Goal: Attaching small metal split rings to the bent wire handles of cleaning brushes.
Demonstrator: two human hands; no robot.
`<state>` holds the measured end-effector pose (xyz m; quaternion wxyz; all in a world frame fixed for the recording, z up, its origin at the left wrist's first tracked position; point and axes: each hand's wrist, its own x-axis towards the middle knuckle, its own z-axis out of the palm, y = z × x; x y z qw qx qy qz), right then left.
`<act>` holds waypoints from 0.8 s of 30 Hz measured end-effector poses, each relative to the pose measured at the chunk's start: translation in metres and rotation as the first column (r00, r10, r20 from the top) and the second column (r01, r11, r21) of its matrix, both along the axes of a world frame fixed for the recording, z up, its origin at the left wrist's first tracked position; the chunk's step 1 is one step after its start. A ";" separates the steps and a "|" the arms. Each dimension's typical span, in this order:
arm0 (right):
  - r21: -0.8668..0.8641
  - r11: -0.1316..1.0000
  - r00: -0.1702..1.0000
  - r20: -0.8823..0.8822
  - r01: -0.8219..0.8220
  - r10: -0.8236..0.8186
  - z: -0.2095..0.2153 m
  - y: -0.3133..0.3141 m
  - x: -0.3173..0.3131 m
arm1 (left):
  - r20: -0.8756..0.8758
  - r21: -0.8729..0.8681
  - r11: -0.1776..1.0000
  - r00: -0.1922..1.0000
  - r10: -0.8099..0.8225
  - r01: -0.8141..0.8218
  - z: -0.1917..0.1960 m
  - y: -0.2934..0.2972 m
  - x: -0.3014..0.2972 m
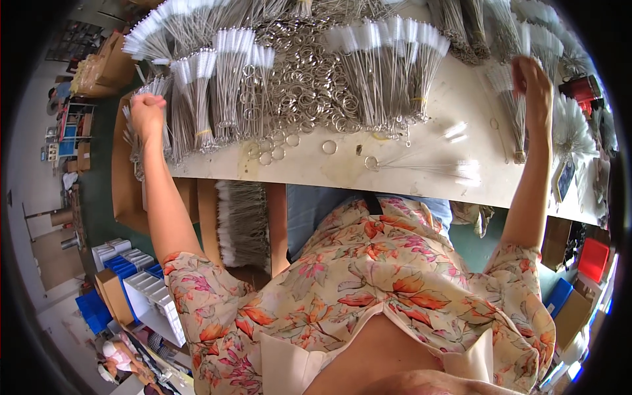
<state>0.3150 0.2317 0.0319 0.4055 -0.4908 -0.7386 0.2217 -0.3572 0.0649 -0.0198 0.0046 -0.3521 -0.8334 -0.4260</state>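
Observation:
My left hand (148, 115) is closed at the table's left end, its fingers curled beside a bundle of thin wire brushes (135, 141). Whatever it may hold is hidden. Far to the right, my right hand (533, 82) is raised with its fingers bent in, next to another brush bundle (517, 118); what is in those fingers cannot be made out. Between the hands lies a heap of metal rings (299, 79). Near the front edge a few loose brushes (428, 168) are fanned out, their wire ends at a ring (372, 162). A single ring (329, 147) lies apart.
Upright brush bundles (388, 72) with white bristles crowd the white table (316, 172). An open cardboard box (128, 191) stands at the left end. Below the table edge, more brushes (242, 220) fill another box. Blue and white bins (155, 296) are behind on the left.

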 end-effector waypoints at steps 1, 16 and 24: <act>0.170 0.985 0.940 0.327 0.040 -0.094 -0.017 -0.005 0.020 | 0.025 0.174 0.985 1.000 -0.008 0.003 0.009 0.012 0.035; -0.186 0.906 0.742 0.646 0.381 -0.180 -0.084 -0.020 0.039 | 0.180 -0.386 0.735 0.826 -0.534 0.558 -0.038 0.054 0.163; 0.077 0.938 0.934 0.094 0.338 -0.344 -0.018 -0.018 0.096 | 0.189 -0.287 0.763 0.815 -0.548 0.579 -0.036 0.042 0.140</act>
